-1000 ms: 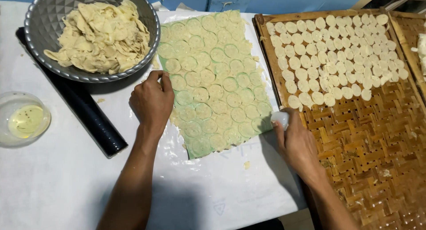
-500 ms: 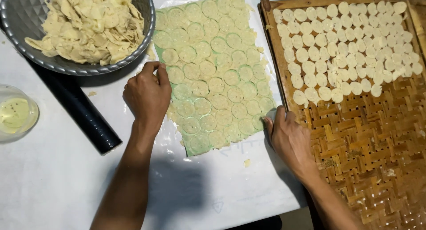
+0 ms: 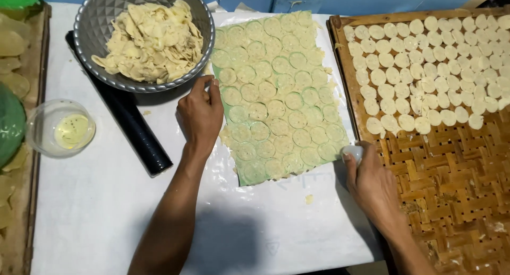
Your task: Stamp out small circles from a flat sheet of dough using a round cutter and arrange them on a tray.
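In the middle of the white-covered worktop (image 3: 106, 211) lies a thin green-backed dough sheet (image 3: 276, 94), scored all over with rows of cut circles, its edges ragged and pale. The left hand (image 3: 201, 113) rests flat on the sheet's left edge, fingers (image 3: 211, 89) close together and pressing down. The right hand (image 3: 372, 185) sits at the sheet's lower right corner, its fingers curled round a small white round cutter (image 3: 353, 152). Right of the sheet, a woven bamboo tray (image 3: 451, 200) carries rows of pale dough discs (image 3: 425, 73) across its upper part, the lower weave bare. Up left, a grey metal bowl (image 3: 95, 20) holds a heap of cream-coloured dough scraps (image 3: 151, 41); a black rolling pin (image 3: 133, 129) lies slanted just below it, and a small clear bowl (image 3: 61, 127) with yellowish liquid stands further left.
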